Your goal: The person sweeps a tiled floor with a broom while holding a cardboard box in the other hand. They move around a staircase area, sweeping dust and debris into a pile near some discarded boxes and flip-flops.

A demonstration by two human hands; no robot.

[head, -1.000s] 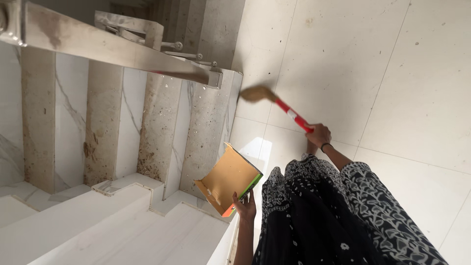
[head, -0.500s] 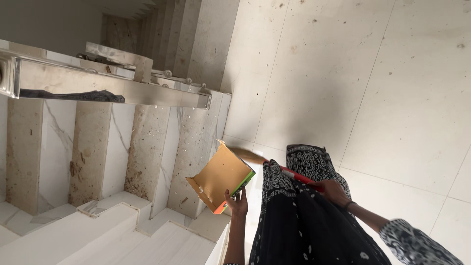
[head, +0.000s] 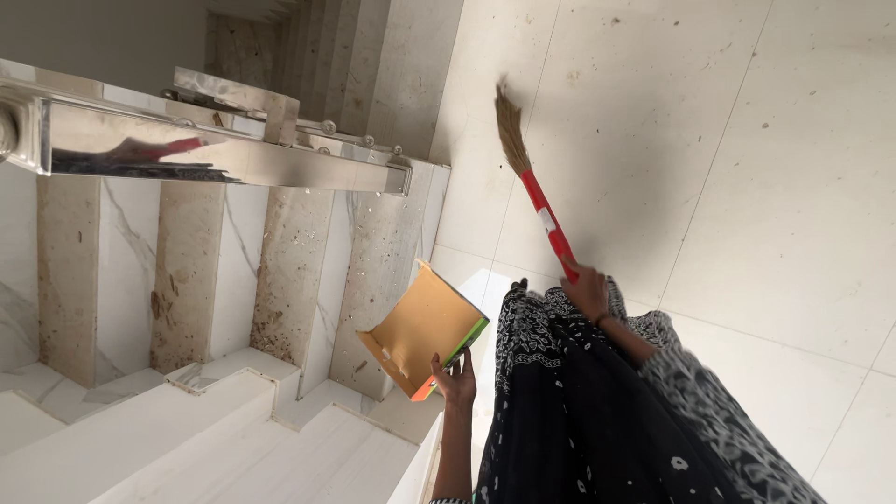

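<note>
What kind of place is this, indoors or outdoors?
Most likely an indoor stairwell landing in a building. Marble stairs run down under a steel handrail, beside a tiled floor. The right hand holds a broom; the left hand holds a cardboard piece.

Looks like a stairwell landing inside a house or small residential building. White marble steps with grey veins (head: 121, 280) run down beside a shiny stainless steel handrail (head: 224, 154), and the landing is big pale square floor tiles (head: 775, 187), speckled with dirt. A red-handled grass broom (head: 534, 187) fits a home cleanup too.
</note>
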